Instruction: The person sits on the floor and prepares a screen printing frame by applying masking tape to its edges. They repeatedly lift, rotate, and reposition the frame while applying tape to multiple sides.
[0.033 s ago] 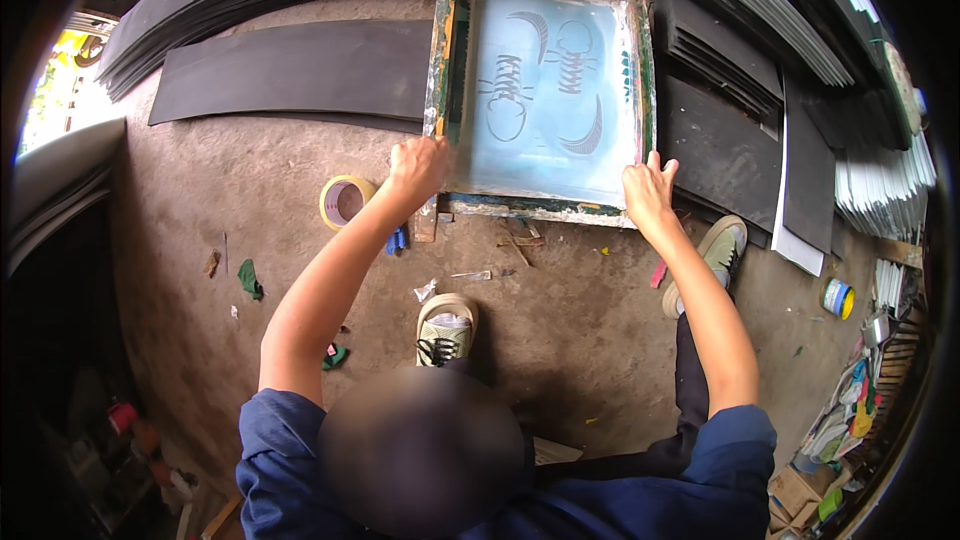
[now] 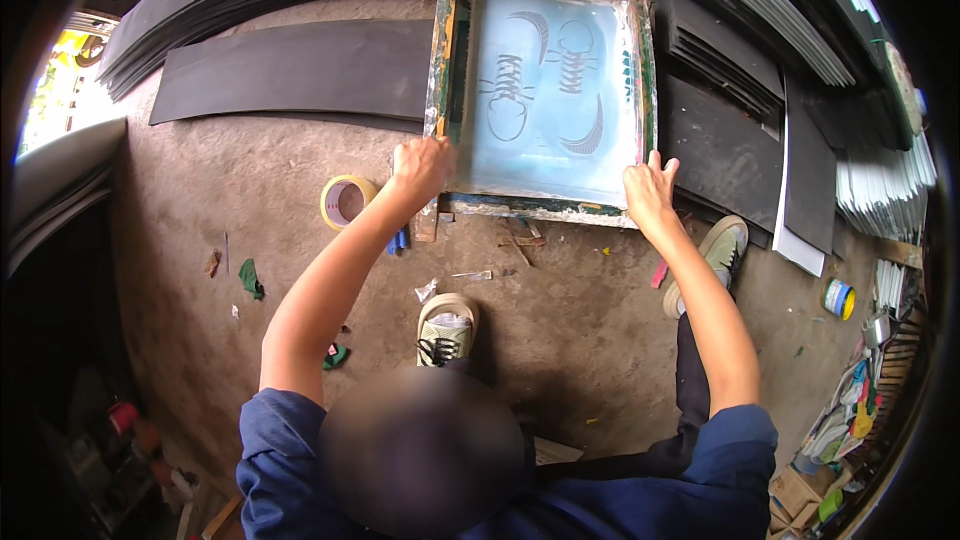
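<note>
Crouching low in the frame, a person in a dark blue shirt has 2 feet planted on the concrete floor (image 2: 560, 340): a pale sneaker (image 2: 446, 328) between the arms and another shoe (image 2: 712, 258) out to the right. Both bare forearms stretch forward to a screen-printing frame (image 2: 545, 210) lying flat on the floor. The left hand (image 2: 420, 168) grips the frame's near left corner, fingers curled over the wooden edge. The right hand (image 2: 650, 188) presses on the near right corner, fingers spread on the rim. The pale blue mesh (image 2: 548, 100) carries a dark shoe-lace and sole pattern. A roll of tape (image 2: 345, 202) lies just left of the left wrist. Beyond, a long black sheet (image 2: 290, 70) lies left of the frame, with stacked black sheets (image 2: 740, 50) at right.
</note>
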A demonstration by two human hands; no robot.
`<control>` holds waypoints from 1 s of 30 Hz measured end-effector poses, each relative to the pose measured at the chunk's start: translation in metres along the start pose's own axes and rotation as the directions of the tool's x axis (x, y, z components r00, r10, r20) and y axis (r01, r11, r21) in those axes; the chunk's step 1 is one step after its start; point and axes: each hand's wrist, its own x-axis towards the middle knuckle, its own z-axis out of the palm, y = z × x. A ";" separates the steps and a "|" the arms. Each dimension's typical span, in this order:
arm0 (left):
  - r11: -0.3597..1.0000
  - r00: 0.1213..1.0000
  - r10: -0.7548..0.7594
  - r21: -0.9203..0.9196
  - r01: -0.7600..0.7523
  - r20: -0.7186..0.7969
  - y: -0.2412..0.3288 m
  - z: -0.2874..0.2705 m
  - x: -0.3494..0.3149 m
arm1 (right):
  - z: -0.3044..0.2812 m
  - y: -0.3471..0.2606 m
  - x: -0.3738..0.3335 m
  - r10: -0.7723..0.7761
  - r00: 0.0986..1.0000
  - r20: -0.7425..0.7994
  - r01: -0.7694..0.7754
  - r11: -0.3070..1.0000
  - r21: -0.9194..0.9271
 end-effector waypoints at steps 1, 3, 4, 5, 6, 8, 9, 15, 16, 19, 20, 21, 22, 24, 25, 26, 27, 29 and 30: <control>0.999 0.999 0.044 0.014 -0.043 -0.021 0.001 0.002 -0.001 | 0.000 -0.001 0.002 -0.003 1.000 0.031 0.004 1.000 -0.024; 1.000 0.999 0.006 0.012 -0.007 0.039 -0.001 0.004 0.008 | -0.002 -0.001 0.007 -0.008 0.996 0.084 0.015 0.997 -0.077; 1.000 0.998 -0.012 0.011 0.011 0.068 -0.002 0.005 0.012 | 0.000 -0.003 0.010 -0.013 0.997 0.070 0.019 0.996 -0.082; 0.999 0.996 -0.023 0.033 0.020 0.084 -0.001 0.006 0.015 | 0.002 -0.004 0.011 -0.015 0.998 0.062 0.020 0.996 -0.087; 0.998 0.994 -0.034 0.055 0.028 0.101 -0.001 0.006 0.016 | 0.005 -0.004 0.012 -0.017 0.998 0.054 0.022 0.995 -0.093; 0.996 0.987 -0.042 0.087 0.028 0.158 0.001 0.005 0.019 | 0.006 -0.005 0.012 -0.021 0.996 0.092 0.030 0.995 -0.095; 0.995 0.979 -0.038 0.095 0.020 0.200 0.002 0.002 0.021 | 0.005 -0.007 0.012 -0.025 0.993 0.111 0.036 0.995 -0.094; 0.974 0.950 -0.042 0.224 -0.030 0.310 0.014 -0.002 0.026 | 0.002 -0.010 0.009 -0.072 0.997 0.011 0.073 0.990 -0.119; 0.968 0.948 -0.047 0.250 -0.035 0.314 0.015 0.000 0.027 | 0.002 -0.010 0.009 -0.073 0.997 0.019 0.075 0.990 -0.123; 0.951 0.953 -0.036 0.303 -0.060 0.302 0.015 0.006 0.028 | 0.002 -0.010 0.010 -0.074 0.996 0.049 0.080 0.988 -0.134; 0.949 0.953 -0.032 0.308 -0.066 0.302 0.016 0.007 0.028 | 0.001 -0.010 0.010 -0.074 0.996 0.059 0.082 0.987 -0.138; 0.947 0.953 -0.028 0.313 -0.071 0.302 0.017 0.009 0.028 | 0.001 -0.010 0.010 -0.075 0.995 0.068 0.084 0.986 -0.142; 0.945 0.953 -0.024 0.318 -0.077 0.302 0.018 0.011 0.027 | 0.002 -0.010 0.009 -0.078 0.995 0.062 0.086 0.986 -0.145; 0.909 0.971 0.005 0.405 -0.104 0.238 0.022 0.020 0.023 | 0.004 -0.009 0.009 -0.082 0.995 0.049 0.089 0.984 -0.152; 0.887 0.978 0.022 0.447 -0.115 0.206 0.024 0.024 0.022 | 0.006 -0.009 0.009 -0.079 0.995 0.058 0.087 0.984 -0.152; 0.889 0.975 0.008 0.445 -0.110 0.224 0.025 0.025 0.023 | 0.006 -0.009 0.009 -0.077 0.995 0.067 0.086 0.984 -0.153; 0.890 0.970 -0.006 0.444 -0.105 0.242 0.025 0.025 0.025 | 0.006 -0.010 0.009 -0.074 0.994 0.076 0.085 0.985 -0.153; 0.889 0.963 -0.011 0.444 -0.114 0.270 0.025 0.025 0.026 | 0.005 -0.009 0.009 -0.073 0.992 0.101 0.088 0.985 -0.150; 0.886 0.960 -0.003 0.446 -0.128 0.282 0.026 0.024 0.026 | 0.004 -0.009 0.008 -0.072 0.991 0.114 0.088 0.985 -0.149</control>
